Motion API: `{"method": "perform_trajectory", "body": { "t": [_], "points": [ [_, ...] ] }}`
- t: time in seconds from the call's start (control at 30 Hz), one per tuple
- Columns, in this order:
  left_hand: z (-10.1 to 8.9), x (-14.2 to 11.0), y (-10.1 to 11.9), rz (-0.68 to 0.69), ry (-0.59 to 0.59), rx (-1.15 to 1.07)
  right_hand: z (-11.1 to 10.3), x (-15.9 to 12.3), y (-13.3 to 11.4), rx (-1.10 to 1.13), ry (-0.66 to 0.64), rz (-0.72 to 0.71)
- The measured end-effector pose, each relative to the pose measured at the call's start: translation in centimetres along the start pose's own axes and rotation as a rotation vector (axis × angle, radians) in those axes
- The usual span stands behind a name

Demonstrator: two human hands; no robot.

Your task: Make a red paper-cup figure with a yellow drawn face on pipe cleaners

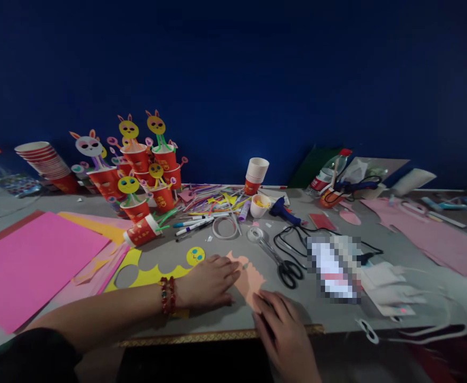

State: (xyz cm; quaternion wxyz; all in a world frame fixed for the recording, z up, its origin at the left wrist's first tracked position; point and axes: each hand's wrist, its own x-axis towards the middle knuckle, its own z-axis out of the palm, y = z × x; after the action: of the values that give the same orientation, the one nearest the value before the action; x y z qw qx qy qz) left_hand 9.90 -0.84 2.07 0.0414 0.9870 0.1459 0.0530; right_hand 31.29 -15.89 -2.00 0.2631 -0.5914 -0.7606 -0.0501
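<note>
pink sheets (49,260): they lie by the left edge of your tabletop (321,314), uncut where you can see them.
cup figures (135,158): at least 5 stand assembled toward the back edge, left of centre, with eared faces above red cups; these look done.
tipped cup (141,231): it lies on its side in front of them; you see green strips at its mouth but no face fixed to it.
yellow sheet (153,274): its edge shows rounded gaps where pieces are cut away.
face disc (196,256): 1 lies loose just beyond your left hand (207,279), its features drawn, no ears visible.
left hand: palm down, fingers extended and not closed, fingertips over the left side of the peach paper (251,279).
peach paper: it is between your 2 hands near the front edge, irregularly cut at its far end, with no drawing visible; it seems unfinished.
scissors (273,253): right of the paper, unheld.
right hand (283,330): bent fingers meet the paper's near end at the front edge; you cannot tell whether they pinch it.
</note>
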Motion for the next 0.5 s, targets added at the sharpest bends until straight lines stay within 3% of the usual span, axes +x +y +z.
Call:
{"method": "perform_trajectory", "body": {
  "t": [0.17, 0.37, 0.5],
  "points": [
    [-0.1, 0.7, 0.3, -0.015, -0.007, 0.044, -0.2, 0.1, -1.4, 0.077, -0.081, -0.116],
    [0.0, 0.7, 0.0, -0.048, 0.016, 0.103, -0.3, 2.0, -1.3, 0.064, -0.190, -0.071],
    [-0.8, 0.0, 0.2, -0.126, 0.036, 0.124, 0.1, 2.4, -1.4, 0.052, -0.176, -0.037]
  ]
}}
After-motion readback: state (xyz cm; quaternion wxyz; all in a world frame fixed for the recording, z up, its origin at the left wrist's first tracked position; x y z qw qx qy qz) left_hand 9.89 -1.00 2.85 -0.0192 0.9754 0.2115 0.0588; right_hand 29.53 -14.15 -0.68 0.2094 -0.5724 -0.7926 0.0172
